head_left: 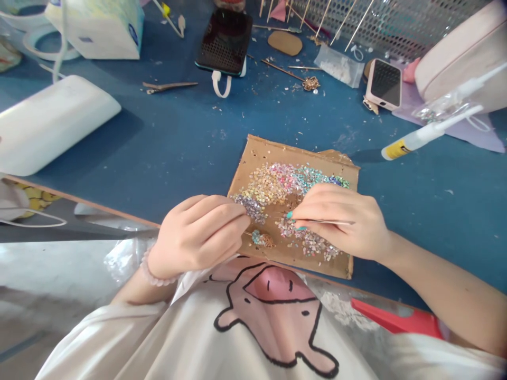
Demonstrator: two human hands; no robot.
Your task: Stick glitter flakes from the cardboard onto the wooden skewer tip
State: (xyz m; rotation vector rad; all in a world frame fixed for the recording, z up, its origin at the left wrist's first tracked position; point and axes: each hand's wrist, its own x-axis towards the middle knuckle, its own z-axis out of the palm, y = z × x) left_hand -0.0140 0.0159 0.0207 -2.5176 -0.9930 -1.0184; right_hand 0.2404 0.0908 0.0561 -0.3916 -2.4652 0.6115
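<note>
A cardboard sheet [253,158] lies at the table's front edge, with small shiny chips [273,182] spread over it in yellow, pink, teal, purple and mixed patches. Over its left side, my left hand [206,229] is closed on a thin hairpin stick. The stick's end carries a gold openwork ornament [268,240] partly covered with pale blue chips, held low over the cardboard. My right hand [343,219] pinches slim metal tweezers [332,222], their tips pointing left above the chips. Whether a chip sits between the tips is too small to tell.
Right of the cardboard stands a glue bottle [412,140] with a long nozzle. Farther back are a phone [384,83], a dark phone-like device [225,39], another hairpin [311,83] and a bag of white bits [339,66]. A white box-like device [59,124] occupies the left.
</note>
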